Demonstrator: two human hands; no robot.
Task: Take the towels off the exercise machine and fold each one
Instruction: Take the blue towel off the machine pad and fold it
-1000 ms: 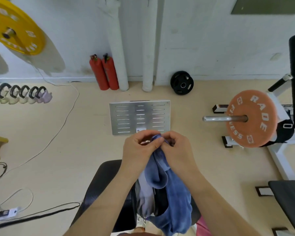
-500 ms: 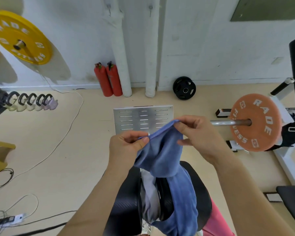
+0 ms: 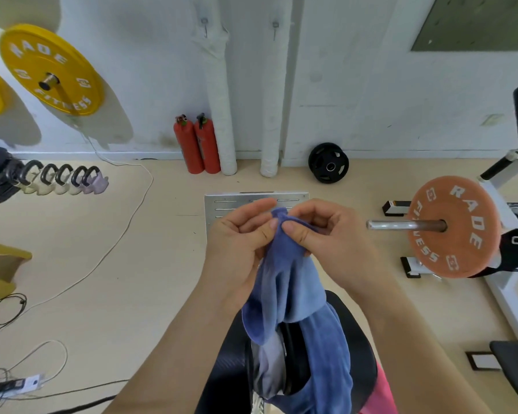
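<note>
Left hand (image 3: 241, 243) and right hand (image 3: 323, 234), closed together, pinch the top edge of a blue towel (image 3: 293, 297), which hangs over a black padded seat (image 3: 222, 375).

Two fire extinguishers (image 3: 196, 144) stand against the wall, left of two pipes (image 3: 245, 109). A metal plate (image 3: 222, 204) lies on the floor (image 3: 102, 264) before them. A weight plate (image 3: 452, 227) sits right, kettlebells (image 3: 63, 179) far left.
</note>
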